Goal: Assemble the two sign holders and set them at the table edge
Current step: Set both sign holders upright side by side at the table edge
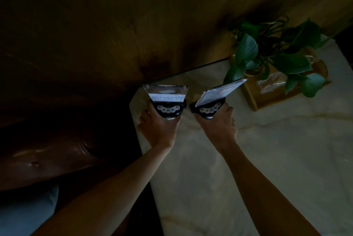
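**Both holders assembled, placement nearly done**

The left hand [157, 128] grips one black-based clear acrylic sign holder [167, 100] at the pale marble counter [267, 149] corner; the right hand [217, 123] grips the second sign holder [214, 100], tilted; straightening and release seemingly remain.

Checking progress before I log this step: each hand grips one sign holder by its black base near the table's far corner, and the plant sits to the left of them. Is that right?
Not quite. In the head view the plant sits to the right of the holders, not the left. The rest holds: the left hand grips the left holder and the right hand grips the right holder by their black bases, near the table corner.
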